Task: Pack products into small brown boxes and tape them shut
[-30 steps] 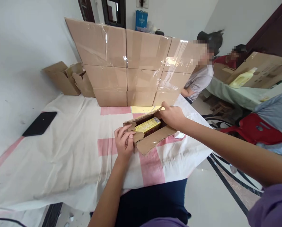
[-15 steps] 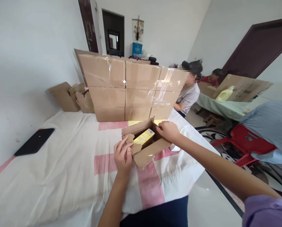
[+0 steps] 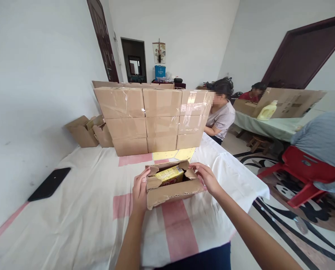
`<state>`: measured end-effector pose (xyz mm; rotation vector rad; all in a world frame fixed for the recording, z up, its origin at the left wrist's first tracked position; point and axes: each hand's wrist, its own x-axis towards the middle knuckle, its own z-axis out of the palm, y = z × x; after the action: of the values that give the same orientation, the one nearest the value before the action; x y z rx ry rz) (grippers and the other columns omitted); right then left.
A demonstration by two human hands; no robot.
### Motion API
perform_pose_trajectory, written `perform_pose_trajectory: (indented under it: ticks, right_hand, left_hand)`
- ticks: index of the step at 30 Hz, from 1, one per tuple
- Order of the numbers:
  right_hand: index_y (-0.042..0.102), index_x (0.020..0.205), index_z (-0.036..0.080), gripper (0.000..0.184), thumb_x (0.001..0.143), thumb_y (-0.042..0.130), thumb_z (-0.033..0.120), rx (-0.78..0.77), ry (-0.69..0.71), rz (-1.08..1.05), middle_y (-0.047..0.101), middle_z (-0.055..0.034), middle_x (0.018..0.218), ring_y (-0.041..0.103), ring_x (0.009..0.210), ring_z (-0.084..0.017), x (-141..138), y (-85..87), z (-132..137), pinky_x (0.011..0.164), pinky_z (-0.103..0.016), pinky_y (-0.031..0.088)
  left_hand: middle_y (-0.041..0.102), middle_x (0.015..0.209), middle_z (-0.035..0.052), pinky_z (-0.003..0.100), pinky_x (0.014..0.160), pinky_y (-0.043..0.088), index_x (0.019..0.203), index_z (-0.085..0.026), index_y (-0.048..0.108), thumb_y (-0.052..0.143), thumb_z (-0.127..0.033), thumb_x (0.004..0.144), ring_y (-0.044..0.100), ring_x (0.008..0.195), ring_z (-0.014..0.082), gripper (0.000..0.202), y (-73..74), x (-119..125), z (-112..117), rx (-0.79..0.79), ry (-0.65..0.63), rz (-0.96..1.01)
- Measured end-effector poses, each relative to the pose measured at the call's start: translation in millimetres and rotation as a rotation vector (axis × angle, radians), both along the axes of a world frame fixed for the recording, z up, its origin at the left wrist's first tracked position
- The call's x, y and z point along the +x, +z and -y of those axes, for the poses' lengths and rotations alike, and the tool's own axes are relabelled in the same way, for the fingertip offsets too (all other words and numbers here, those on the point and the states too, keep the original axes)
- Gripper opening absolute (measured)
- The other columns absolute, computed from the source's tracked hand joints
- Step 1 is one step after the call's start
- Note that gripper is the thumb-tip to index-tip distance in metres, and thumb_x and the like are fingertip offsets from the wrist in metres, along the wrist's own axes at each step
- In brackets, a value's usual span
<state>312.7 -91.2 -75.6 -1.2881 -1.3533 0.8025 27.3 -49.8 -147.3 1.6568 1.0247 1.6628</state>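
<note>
A small open cardboard box [image 3: 171, 192] stands on the white and pink cloth of the table [image 3: 80, 210] in front of me. Inside it lies a yellow packet [image 3: 170, 175] with a barcode. My left hand [image 3: 139, 189] presses flat against the box's left side, its fingers up at the left end flap. My right hand [image 3: 206, 177] is at the right side, fingers curled on the right end flap. The near long flap hangs down toward me.
A stack of taped cardboard boxes [image 3: 150, 120] stands behind the small box. Open empty cartons [image 3: 88, 131] sit at the far left, a black tablet [image 3: 50, 183] at the left edge. A seated person [image 3: 219, 114] is beyond the table, with red chairs [image 3: 302, 170] to the right.
The box has been turned square to me. My left hand moved from the near corner flap to the left side, my right hand from the far flap to the right end. The view tilted up.
</note>
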Motion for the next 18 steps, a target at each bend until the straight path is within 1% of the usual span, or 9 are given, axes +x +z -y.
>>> perform_pose_trajectory:
  ticks: [2, 4, 6, 7, 9, 11, 14, 16, 18]
  right_hand:
    - [0.066, 0.115, 0.026, 0.034, 0.087, 0.049, 0.035, 0.065, 0.025, 0.040, 0.071, -0.0066, 0.112, 0.063, 0.114, -0.026, -3.4, -6.0, 0.2, 0.098, -0.042, 0.049]
    - [0.063, 0.118, 0.027, 0.036, 0.085, 0.048, 0.030, 0.097, 0.033, 0.088, 0.070, -0.0056, 0.112, 0.061, 0.116, -0.025, -5.8, -8.5, -2.1, 0.104, -0.044, 0.045]
    - [0.061, 0.118, 0.027, 0.037, 0.083, 0.048, 0.028, 0.087, -0.007, 0.107, 0.066, -0.0063, 0.117, 0.063, 0.108, -0.024, -7.1, -9.5, -6.0, 0.101, -0.045, 0.048]
    - [0.060, 0.118, 0.027, 0.039, 0.081, 0.049, 0.027, 0.074, -0.052, 0.107, 0.063, -0.0070, 0.121, 0.064, 0.100, -0.023, -7.4, -10.2, -7.8, 0.097, -0.044, 0.050]
    - [0.056, 0.124, 0.027, 0.045, 0.079, 0.051, 0.027, 0.060, -0.168, 0.113, 0.056, -0.0085, 0.130, 0.063, 0.090, -0.020, -6.6, -13.8, -9.1, 0.092, -0.044, 0.053]
    - [0.051, 0.131, 0.029, 0.049, 0.082, 0.049, 0.027, 0.074, -0.242, 0.116, 0.051, -0.0085, 0.133, 0.063, 0.091, -0.020, -3.4, -21.4, -5.3, 0.093, -0.044, 0.053]
    - [0.043, 0.141, 0.035, 0.052, 0.090, 0.045, 0.029, 0.151, -0.161, 0.124, 0.044, -0.0086, 0.141, 0.059, 0.113, -0.023, 5.7, -38.9, 10.1, 0.095, -0.044, 0.053]
    - [0.039, 0.147, 0.037, 0.057, 0.091, 0.052, 0.033, 0.196, -0.051, 0.184, 0.036, -0.0092, 0.151, 0.051, 0.129, -0.026, 10.6, -49.3, 22.6, 0.100, -0.046, 0.052]
    - [0.031, 0.153, 0.037, 0.070, 0.089, 0.061, 0.041, 0.220, 0.046, 0.230, 0.029, -0.0091, 0.159, 0.043, 0.138, -0.029, 10.1, -53.4, 31.9, 0.106, -0.049, 0.048]
  left_hand:
    - [0.056, 0.147, 0.0080, 0.043, 0.113, 0.041, 0.139, -0.028, 0.058, 0.041, -0.048, 0.103, 0.051, 0.134, 0.0261, 0.044, 2.5, 2.2, -0.4, -0.071, 0.000, 0.038]
    - [0.046, 0.156, 0.0067, 0.041, 0.110, 0.044, 0.147, -0.031, 0.049, 0.044, -0.050, 0.101, 0.052, 0.135, 0.0261, 0.049, 6.8, 2.6, -2.1, -0.129, -0.009, 0.060]
    - [0.043, 0.159, 0.0056, 0.040, 0.109, 0.046, 0.149, -0.033, 0.045, 0.045, -0.050, 0.101, 0.050, 0.136, 0.0263, 0.051, 11.7, 1.1, -4.9, -0.165, -0.025, 0.057]
    - [0.045, 0.157, 0.0056, 0.040, 0.110, 0.045, 0.148, -0.033, 0.046, 0.046, -0.049, 0.101, 0.050, 0.137, 0.0264, 0.050, 13.8, -0.1, -6.5, -0.180, -0.032, 0.044]
    - [0.051, 0.152, 0.0064, 0.042, 0.112, 0.043, 0.145, -0.031, 0.051, 0.045, -0.046, 0.100, 0.050, 0.137, 0.0268, 0.047, 15.7, -3.2, -9.3, -0.191, -0.043, 0.013]
    - [0.055, 0.147, 0.0070, 0.045, 0.116, 0.039, 0.137, -0.029, 0.059, 0.045, -0.044, 0.100, 0.049, 0.138, 0.0271, 0.043, 13.1, -6.7, -10.5, -0.150, -0.052, -0.015]
    - [0.053, 0.149, 0.0069, 0.047, 0.119, 0.035, 0.125, -0.028, 0.066, 0.043, -0.044, 0.100, 0.043, 0.143, 0.0276, 0.038, 1.9, -10.9, -8.8, -0.066, -0.079, -0.026]
    - [0.048, 0.155, 0.0063, 0.048, 0.117, 0.037, 0.127, -0.029, 0.064, 0.044, -0.043, 0.100, 0.039, 0.147, 0.0276, 0.036, -6.8, -12.1, -6.3, -0.072, -0.099, -0.017]
    - [0.043, 0.158, 0.0058, 0.046, 0.115, 0.040, 0.131, -0.031, 0.061, 0.043, -0.042, 0.101, 0.035, 0.150, 0.0270, 0.037, -13.8, -11.8, -4.6, -0.095, -0.107, -0.004]
